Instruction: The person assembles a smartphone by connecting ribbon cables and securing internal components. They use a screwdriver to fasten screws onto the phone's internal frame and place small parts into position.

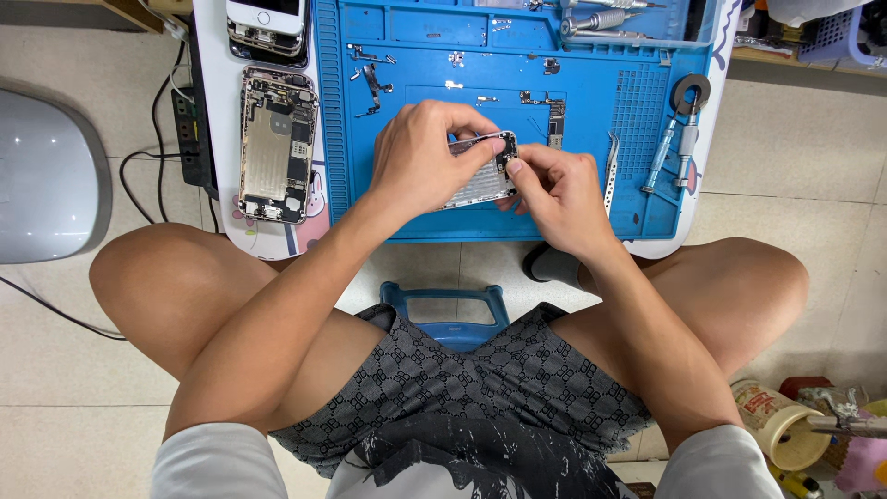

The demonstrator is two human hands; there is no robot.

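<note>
Both hands share the grip on a thin phone part (480, 173) held just above the blue mat (591, 199) on the surface: the left hand (420, 157) clamps its near edge, and the right hand (554, 189) pinches its dark corner between fingertips. It looks light, stiff and fragile, best held by its edges. An opened phone (275, 146) lies well to the left.

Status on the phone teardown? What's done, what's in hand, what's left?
Done: an opened phone body lies with its insides bared left of the blue mat, and small loose parts lie on the mat.
In hand: left hand and right hand grip a phone part.
Left: tweezers and screwdriver lie untouched.
</note>
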